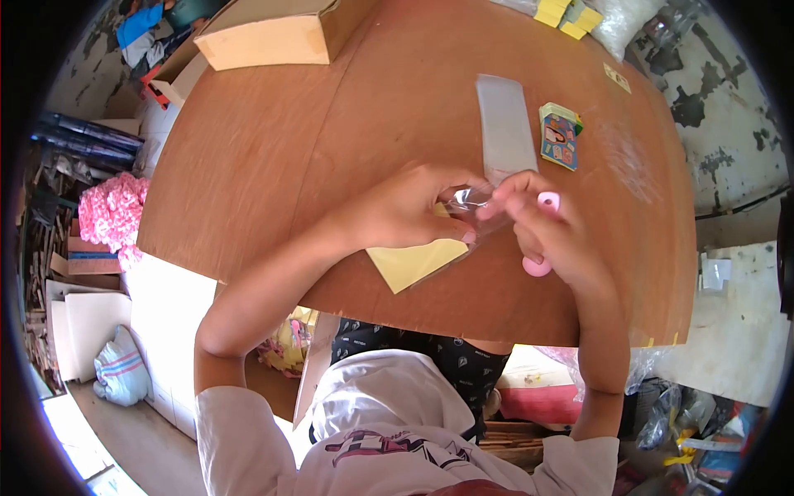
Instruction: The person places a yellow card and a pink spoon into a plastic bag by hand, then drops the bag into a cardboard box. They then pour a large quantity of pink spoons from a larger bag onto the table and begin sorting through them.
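Your left hand (409,205) lies palm inward over the near part of the brown table (397,124), elbow bent wide, its thumb and fingers curved round and gripping a clear plastic wrapper (467,199). Beneath it, a yellow sheet (418,263) juts toward the near edge, partly covered by that hand. Your right hand (550,227), fingers bent, grips a pink object (538,266) whose middle it hides; its fingertips meet the wrapper between your hands. Just beyond lies a strip of clear sleeves (506,120), with a colourful card pack (561,140) to its right. A cardboard box (265,43) stands far left, yellow bundles (569,15) far right.
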`<action>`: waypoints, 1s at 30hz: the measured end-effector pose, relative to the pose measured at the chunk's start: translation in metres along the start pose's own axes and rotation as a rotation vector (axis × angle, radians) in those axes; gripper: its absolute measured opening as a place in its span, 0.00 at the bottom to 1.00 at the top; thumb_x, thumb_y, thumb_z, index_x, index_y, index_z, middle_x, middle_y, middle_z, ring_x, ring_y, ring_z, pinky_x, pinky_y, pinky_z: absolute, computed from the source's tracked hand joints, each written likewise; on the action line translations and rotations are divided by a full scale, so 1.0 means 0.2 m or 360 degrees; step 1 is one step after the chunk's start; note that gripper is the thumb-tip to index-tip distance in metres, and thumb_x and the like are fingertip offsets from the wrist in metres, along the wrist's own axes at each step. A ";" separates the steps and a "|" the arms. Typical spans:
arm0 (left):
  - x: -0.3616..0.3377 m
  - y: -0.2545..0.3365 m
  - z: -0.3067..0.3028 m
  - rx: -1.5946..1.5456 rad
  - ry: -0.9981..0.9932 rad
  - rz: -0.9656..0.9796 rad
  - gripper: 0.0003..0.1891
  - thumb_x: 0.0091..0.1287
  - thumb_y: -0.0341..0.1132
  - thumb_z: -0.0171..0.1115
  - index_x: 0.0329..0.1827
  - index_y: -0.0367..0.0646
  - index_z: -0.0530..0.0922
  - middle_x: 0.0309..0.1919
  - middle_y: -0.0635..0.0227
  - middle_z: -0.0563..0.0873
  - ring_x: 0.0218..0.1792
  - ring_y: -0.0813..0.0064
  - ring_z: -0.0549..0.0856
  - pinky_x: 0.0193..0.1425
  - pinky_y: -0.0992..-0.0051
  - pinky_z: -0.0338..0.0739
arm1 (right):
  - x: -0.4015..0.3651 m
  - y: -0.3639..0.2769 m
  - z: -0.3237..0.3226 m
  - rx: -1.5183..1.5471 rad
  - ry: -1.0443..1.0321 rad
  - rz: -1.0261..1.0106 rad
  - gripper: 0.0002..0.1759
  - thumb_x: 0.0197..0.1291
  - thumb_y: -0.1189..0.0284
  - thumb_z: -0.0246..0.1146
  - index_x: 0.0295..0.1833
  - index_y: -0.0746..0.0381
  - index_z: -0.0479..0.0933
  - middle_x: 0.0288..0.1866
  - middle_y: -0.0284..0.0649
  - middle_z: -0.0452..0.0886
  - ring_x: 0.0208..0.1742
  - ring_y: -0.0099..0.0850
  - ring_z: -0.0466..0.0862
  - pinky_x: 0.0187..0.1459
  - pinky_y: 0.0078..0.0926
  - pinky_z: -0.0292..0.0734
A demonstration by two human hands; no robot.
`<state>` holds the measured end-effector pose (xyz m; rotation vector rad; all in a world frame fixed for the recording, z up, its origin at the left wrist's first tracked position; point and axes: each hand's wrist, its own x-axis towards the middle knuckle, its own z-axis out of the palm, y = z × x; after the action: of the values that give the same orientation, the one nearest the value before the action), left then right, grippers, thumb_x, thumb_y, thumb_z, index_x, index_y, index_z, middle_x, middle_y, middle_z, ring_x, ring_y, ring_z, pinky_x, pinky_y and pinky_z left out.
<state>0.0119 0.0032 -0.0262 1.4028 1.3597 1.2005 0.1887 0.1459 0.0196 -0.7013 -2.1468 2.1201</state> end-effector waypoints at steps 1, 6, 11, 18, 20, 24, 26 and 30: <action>0.00 0.00 0.00 0.0026 0.0062 -0.0032 0.26 0.59 0.31 0.74 0.61 0.35 0.78 0.43 0.56 0.90 0.46 0.70 0.89 0.52 0.69 0.79 | 0.00 -0.01 -0.01 0.0186 0.0037 -0.0093 0.17 0.75 0.59 0.55 0.47 0.64 0.76 0.39 0.40 0.84 0.14 0.15 0.62 0.15 0.18 0.56; 0.00 0.05 -0.01 0.0041 0.0076 -0.0199 0.28 0.63 0.26 0.72 0.67 0.34 0.74 0.45 0.63 0.88 0.46 0.78 0.85 0.51 0.76 0.79 | 0.05 0.05 -0.22 0.0521 0.0118 -0.0477 0.38 0.76 0.41 0.38 0.46 0.65 0.78 0.46 0.44 0.84 0.25 0.23 0.73 0.33 0.27 0.73; 0.00 0.04 0.01 0.0013 0.0016 -0.0163 0.29 0.62 0.24 0.71 0.67 0.35 0.73 0.45 0.63 0.88 0.43 0.80 0.85 0.49 0.76 0.79 | 0.06 0.04 -0.22 0.0496 0.0519 -0.0728 0.43 0.74 0.38 0.31 0.56 0.65 0.77 0.53 0.43 0.82 0.47 0.28 0.78 0.53 0.33 0.73; 0.01 0.07 0.05 -0.0284 -0.0199 -0.0079 0.30 0.62 0.22 0.72 0.68 0.36 0.73 0.44 0.66 0.87 0.43 0.80 0.85 0.49 0.77 0.79 | 0.09 0.08 -0.16 0.0429 0.0492 -0.0722 0.49 0.70 0.32 0.27 0.68 0.61 0.72 0.62 0.41 0.78 0.60 0.31 0.74 0.64 0.35 0.68; 0.01 0.07 0.06 -0.0357 -0.0221 -0.0068 0.30 0.61 0.22 0.72 0.68 0.36 0.73 0.44 0.66 0.87 0.43 0.80 0.85 0.50 0.77 0.79 | 0.10 0.09 -0.12 0.0424 0.0451 -0.0706 0.50 0.70 0.31 0.27 0.70 0.61 0.71 0.63 0.41 0.78 0.61 0.31 0.74 0.64 0.35 0.67; 0.01 0.05 0.07 -0.0405 -0.0190 -0.0095 0.31 0.61 0.23 0.73 0.68 0.36 0.73 0.46 0.67 0.87 0.45 0.81 0.84 0.52 0.76 0.79 | 0.10 0.10 -0.05 0.0356 0.0379 -0.0717 0.51 0.69 0.31 0.26 0.73 0.61 0.67 0.64 0.43 0.77 0.62 0.32 0.73 0.65 0.37 0.65; 0.02 0.03 0.09 -0.0410 -0.0187 -0.0101 0.31 0.61 0.24 0.73 0.68 0.36 0.72 0.48 0.67 0.86 0.46 0.81 0.84 0.53 0.76 0.78 | 0.10 0.12 -0.02 0.0280 0.0380 -0.0733 0.51 0.69 0.31 0.25 0.74 0.61 0.66 0.65 0.45 0.76 0.64 0.34 0.72 0.67 0.37 0.64; 0.02 0.03 0.09 -0.0385 -0.0129 -0.0047 0.31 0.61 0.26 0.74 0.68 0.35 0.72 0.47 0.66 0.87 0.46 0.80 0.84 0.53 0.76 0.78 | 0.09 0.15 0.03 -0.0058 0.0329 -0.0804 0.50 0.70 0.33 0.24 0.77 0.61 0.63 0.70 0.49 0.71 0.68 0.40 0.70 0.71 0.40 0.61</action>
<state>0.0316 0.0075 -0.0232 1.2424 1.1343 1.2305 0.1787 0.1456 -0.0139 -0.3129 -1.9888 1.6746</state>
